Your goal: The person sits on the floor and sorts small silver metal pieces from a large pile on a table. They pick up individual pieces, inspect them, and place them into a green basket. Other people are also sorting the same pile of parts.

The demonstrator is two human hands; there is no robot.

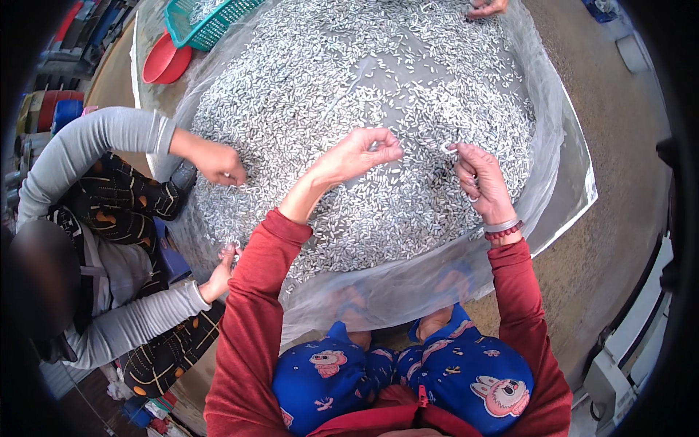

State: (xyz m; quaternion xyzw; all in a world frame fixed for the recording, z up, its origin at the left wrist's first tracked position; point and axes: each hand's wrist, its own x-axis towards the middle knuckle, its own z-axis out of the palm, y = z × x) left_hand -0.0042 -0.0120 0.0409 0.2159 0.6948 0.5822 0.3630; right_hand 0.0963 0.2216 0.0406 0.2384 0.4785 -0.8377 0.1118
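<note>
A thick spread of small silvery-white, rod-like pieces (269, 109) lies in front of me; their exact kind is too small to tell. Over its middle, my left hand (364, 153) is closed in a pinch, thumb against fingertips, and anything between them is hidden. To the right, my right hand (482, 178) pinches a small whitish looped piece (448, 148) between thumb and forefinger, its other fingers curled in. A red beaded bracelet and a pale bangle circle that wrist. Both hands hover just above the pieces, apart from each other.
A translucent sheet (349, 302) borders the pile. At left, a co-worker's hands (218, 162) are at the pieces; another person's hand (488, 8) shows at the far edge. A green basket (218, 28) and a red bowl (166, 60) stand far left.
</note>
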